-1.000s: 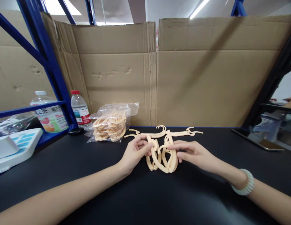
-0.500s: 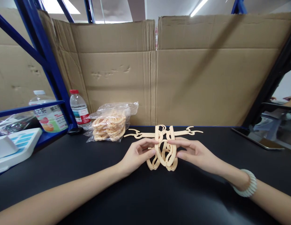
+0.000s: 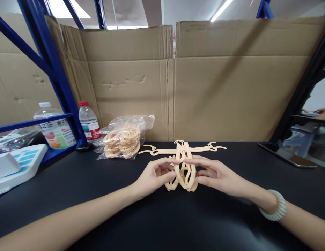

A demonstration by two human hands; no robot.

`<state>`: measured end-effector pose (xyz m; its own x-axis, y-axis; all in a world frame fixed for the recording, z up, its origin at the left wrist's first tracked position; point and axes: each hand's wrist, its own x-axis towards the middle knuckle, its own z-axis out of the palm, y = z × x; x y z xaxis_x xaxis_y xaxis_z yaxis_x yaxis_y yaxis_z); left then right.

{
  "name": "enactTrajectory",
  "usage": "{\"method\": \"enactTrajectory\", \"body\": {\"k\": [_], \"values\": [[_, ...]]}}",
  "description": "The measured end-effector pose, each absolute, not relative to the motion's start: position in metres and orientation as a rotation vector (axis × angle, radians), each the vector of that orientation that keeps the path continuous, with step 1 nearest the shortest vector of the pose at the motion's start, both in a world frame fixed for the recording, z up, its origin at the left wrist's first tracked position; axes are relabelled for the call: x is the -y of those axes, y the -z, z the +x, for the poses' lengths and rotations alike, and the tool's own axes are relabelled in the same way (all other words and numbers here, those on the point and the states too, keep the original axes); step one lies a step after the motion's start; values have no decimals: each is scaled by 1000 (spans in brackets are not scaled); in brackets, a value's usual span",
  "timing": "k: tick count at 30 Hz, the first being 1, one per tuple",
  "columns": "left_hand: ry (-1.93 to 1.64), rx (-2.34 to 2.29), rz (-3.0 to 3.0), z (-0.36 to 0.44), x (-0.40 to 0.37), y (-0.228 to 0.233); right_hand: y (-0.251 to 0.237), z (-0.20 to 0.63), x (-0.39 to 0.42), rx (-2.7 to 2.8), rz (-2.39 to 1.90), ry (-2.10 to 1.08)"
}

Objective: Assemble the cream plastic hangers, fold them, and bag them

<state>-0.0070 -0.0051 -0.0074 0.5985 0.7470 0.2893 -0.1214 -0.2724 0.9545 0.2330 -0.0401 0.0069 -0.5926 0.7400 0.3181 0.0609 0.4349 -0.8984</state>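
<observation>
Both hands meet at the middle of the black table (image 3: pixel 162 223). My left hand (image 3: pixel 154 173) and my right hand (image 3: pixel 213 172) pinch a bunch of beige plastic hanger pieces (image 3: pixel 183 171) from either side, held upright with the lower ends on the table. The pieces are pressed close together between my fingertips. Behind them a flat beige hanger (image 3: pixel 201 149) lies across the table. A white bead bracelet (image 3: pixel 276 205) sits on my right wrist.
A clear bag of beige hanger pieces (image 3: pixel 124 137) lies at the back left, next to a water bottle with a red cap (image 3: pixel 89 122) and a larger bottle (image 3: pixel 53 127). A white device (image 3: pixel 15 164) sits far left, a tablet (image 3: pixel 288 156) at right. Cardboard walls (image 3: pixel 225 83) stand behind.
The two hands have pushed the hanger pieces together; the spread-apart loops now stand upright in one tight bunch. The hands stayed at the same spot.
</observation>
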Motion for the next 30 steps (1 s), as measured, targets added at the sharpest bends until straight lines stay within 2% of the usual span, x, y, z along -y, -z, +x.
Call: {"method": "enactTrajectory", "body": {"k": [8,16,19,21,26,30], "values": [[-880,-535,1667,-7,10,5,-9,235,39,1980,-710,-1162],[-889,-524,2064,-12,13,1,-21,242,39,1993,-809,-1187],[-970,-608,2322,-12,16,1,-23,252,32,1853,-918,-1100],[-876,-612,2530,-11,19,1,-21,260,25,1770,-1074,-991],[-337,-532,2742,-11,25,-3,-11,274,14,1910,-1349,-827],[-298,-610,2747,-11,26,-2,-8,272,20,2240,-1320,-629]]}}
